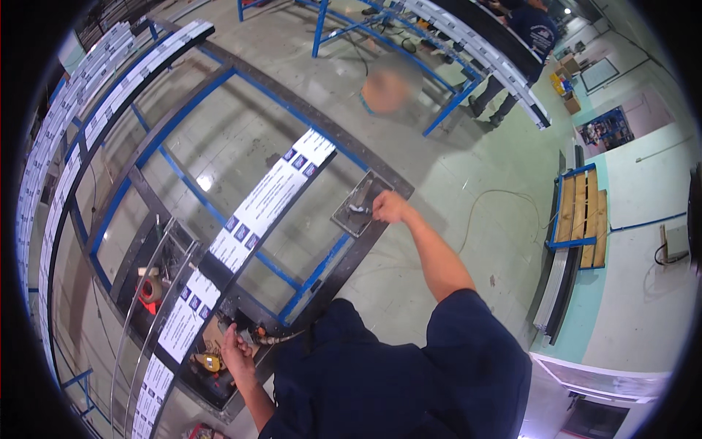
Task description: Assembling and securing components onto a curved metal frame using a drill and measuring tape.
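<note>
My right hand reaches to a small shallow metal tray at the right corner of the frame table. Its fingers are drawn together beside a small shiny piece in the tray; what they pinch, if anything, is too small to make out. Lower left, my left hand has curled fingers next to a dark tool with a hose; its grip is unclear. A long profile with white printed film lies slantwise across the table between my hands. Below my left hand's side sits a yellow tape measure in a tool tray.
The blue and dark metal frame table has open gaps between its bars. More film-covered profiles lie left. Tape rolls sit by thin bent rods. A person stands far right behind another blue bench.
</note>
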Action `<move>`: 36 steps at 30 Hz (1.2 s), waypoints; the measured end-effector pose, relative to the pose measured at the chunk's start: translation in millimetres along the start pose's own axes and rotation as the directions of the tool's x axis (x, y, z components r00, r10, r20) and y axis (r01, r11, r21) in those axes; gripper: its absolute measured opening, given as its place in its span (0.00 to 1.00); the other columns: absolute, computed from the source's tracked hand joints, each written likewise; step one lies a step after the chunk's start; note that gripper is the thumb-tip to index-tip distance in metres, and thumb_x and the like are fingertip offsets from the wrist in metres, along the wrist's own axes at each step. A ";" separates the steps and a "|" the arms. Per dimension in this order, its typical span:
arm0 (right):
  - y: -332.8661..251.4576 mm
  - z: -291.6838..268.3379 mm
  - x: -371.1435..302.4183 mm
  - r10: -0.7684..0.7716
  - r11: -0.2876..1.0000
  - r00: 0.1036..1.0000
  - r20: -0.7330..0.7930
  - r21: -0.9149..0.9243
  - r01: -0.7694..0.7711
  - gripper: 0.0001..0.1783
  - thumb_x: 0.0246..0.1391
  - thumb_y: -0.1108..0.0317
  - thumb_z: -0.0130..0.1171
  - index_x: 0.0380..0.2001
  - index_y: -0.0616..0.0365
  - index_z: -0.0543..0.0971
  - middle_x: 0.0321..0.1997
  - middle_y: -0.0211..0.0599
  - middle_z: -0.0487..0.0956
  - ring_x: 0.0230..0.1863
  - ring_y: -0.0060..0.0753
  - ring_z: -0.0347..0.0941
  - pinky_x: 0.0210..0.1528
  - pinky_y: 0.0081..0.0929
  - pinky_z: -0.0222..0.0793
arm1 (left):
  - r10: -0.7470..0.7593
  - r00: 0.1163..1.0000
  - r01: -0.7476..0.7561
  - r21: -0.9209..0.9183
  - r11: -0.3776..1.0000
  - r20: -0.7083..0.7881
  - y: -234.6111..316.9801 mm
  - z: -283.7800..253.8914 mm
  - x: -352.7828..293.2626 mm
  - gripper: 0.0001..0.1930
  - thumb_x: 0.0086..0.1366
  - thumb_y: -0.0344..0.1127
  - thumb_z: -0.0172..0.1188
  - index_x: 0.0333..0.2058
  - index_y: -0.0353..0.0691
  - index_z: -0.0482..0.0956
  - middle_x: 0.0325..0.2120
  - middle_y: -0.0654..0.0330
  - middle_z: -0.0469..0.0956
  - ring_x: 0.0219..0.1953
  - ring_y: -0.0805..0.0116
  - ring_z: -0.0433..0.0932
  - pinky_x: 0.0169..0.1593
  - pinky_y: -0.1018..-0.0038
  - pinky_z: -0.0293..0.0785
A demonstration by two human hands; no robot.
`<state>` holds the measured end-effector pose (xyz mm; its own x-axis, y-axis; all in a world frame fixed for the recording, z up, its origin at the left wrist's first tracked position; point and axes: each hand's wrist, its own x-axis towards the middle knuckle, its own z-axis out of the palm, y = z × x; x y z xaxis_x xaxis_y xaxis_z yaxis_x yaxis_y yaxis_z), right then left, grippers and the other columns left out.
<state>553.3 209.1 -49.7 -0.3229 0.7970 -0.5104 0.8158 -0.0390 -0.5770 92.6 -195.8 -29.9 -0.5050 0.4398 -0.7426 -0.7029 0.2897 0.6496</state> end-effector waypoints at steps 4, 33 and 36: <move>-23.7 -37.0 17.2 -0.067 0.946 0.977 0.204 -0.299 0.127 0.08 0.42 0.64 0.70 0.27 0.55 0.88 0.23 0.32 0.83 0.26 0.28 0.79 0.31 0.33 0.76 | -0.038 0.997 0.038 -0.004 0.999 -0.060 0.2 1.1 -2.0 0.16 0.74 0.42 0.62 0.54 0.40 0.81 0.23 0.72 0.69 0.19 0.84 0.63 0.19 0.84 0.53; -40.4 -32.7 55.7 -0.036 0.823 0.935 0.353 -0.520 0.228 0.09 0.49 0.67 0.72 0.36 0.51 0.90 0.40 0.41 0.88 0.48 0.46 0.84 0.51 0.41 0.78 | 0.005 0.996 -0.003 0.025 1.000 -0.091 -3.5 12.5 -23.8 0.14 0.75 0.41 0.62 0.52 0.40 0.82 0.22 0.71 0.71 0.20 0.85 0.64 0.21 0.85 0.53; -41.0 -26.3 56.1 -0.055 0.790 0.950 0.306 -0.569 0.229 0.07 0.48 0.67 0.70 0.33 0.52 0.89 0.36 0.40 0.88 0.44 0.45 0.84 0.47 0.39 0.78 | 0.006 0.997 -0.005 0.010 1.000 -0.072 -9.8 9.8 -21.9 0.13 0.76 0.41 0.62 0.52 0.40 0.82 0.22 0.72 0.72 0.20 0.85 0.65 0.22 0.85 0.54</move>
<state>514.4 271.3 -37.9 -0.4984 0.5752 -0.6486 0.8436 0.4942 -0.2101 115.4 -200.0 -18.4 -0.5439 0.3794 -0.7484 -0.6951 0.2960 0.6552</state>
